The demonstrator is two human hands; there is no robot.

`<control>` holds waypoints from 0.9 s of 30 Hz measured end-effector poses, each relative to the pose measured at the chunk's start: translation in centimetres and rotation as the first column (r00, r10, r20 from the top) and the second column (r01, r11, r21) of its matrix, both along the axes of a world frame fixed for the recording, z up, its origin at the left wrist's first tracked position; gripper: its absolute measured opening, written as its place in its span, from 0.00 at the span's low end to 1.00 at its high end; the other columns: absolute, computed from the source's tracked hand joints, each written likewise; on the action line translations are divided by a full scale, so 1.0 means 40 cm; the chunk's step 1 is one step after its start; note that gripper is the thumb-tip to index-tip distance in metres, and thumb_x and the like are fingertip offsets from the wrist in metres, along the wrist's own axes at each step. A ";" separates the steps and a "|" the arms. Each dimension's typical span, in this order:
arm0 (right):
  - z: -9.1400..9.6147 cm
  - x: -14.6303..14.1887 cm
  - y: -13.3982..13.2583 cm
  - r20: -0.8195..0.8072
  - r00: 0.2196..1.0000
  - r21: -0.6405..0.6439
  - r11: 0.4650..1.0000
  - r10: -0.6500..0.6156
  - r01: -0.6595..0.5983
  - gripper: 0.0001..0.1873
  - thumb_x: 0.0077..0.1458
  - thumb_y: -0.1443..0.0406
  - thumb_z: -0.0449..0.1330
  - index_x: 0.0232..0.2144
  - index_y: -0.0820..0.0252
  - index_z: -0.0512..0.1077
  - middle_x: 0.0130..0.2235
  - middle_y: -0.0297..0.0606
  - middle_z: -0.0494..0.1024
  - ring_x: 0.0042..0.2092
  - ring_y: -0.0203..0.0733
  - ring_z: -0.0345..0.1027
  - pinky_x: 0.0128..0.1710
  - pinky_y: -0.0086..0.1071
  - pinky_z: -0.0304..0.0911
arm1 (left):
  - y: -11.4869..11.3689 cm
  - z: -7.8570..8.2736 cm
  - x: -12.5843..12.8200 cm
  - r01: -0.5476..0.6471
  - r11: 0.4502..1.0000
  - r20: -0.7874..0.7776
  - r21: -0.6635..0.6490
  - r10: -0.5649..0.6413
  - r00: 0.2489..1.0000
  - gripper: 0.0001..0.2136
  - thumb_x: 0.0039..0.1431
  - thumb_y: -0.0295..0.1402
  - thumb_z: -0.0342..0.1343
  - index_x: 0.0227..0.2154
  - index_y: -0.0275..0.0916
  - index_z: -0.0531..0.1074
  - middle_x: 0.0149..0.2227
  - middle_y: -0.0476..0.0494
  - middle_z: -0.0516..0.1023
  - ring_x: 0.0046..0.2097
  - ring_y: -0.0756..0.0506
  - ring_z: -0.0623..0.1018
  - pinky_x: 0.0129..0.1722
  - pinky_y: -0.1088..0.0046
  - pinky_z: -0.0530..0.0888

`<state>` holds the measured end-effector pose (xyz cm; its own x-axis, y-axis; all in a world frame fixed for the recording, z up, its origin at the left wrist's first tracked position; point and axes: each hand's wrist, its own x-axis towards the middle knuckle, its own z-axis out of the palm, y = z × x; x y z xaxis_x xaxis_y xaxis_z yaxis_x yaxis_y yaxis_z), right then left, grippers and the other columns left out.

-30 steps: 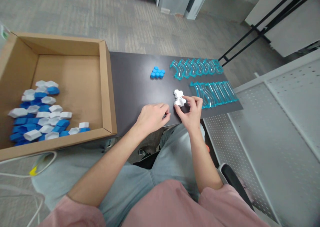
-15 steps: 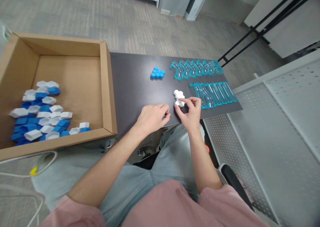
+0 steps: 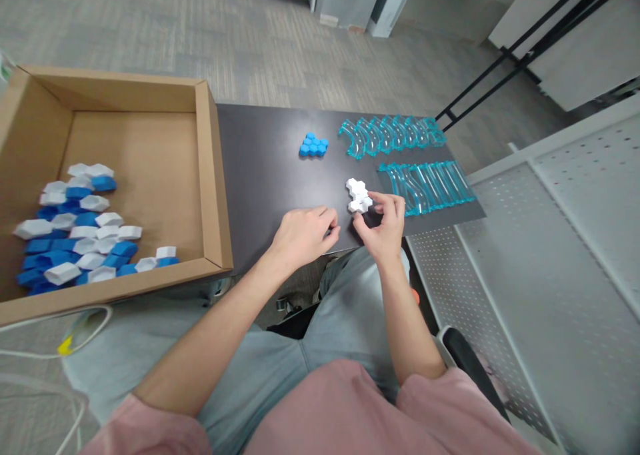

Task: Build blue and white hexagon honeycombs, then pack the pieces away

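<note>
A small cluster of white hexagonal blocks [image 3: 358,189] lies on the dark table. My right hand [image 3: 384,225] is at its near right side, thumb and index finger apart. The index fingertip touches the cluster's right edge, and the thumb is by its near edge. My left hand [image 3: 306,235] rests at the table's front edge, left of the cluster, fingers curled in and nothing visible in them. Beyond the hands sits a tight group of blue hexagonal blocks [image 3: 314,146].
An open cardboard box [image 3: 214,175] on the left contains many loose white blocks [image 3: 64,272] and blue blocks [image 3: 104,183]. On the right of the dark table [image 3: 260,175] lie a row of curved teal transparent pieces [image 3: 387,136] and a row of straighter teal pieces [image 3: 430,187].
My right thumb and index finger have spread and shifted slightly right, off the near white block, which now sits against the others. My left hand has stayed in place.
</note>
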<state>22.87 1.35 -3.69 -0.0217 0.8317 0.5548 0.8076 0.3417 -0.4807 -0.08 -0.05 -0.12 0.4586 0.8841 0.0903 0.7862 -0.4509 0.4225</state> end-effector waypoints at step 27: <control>-0.004 -0.004 0.003 -0.067 0.998 0.029 1.000 0.009 -0.007 0.18 0.59 0.67 0.66 0.52 0.54 0.76 0.49 0.40 0.73 0.41 0.42 0.72 0.46 0.44 0.76 | 0.000 0.003 0.002 0.000 1.000 -0.015 -0.010 0.000 1.000 0.08 0.77 0.39 0.55 0.45 0.43 0.78 0.45 0.46 0.86 0.45 0.41 0.85 0.39 0.65 0.71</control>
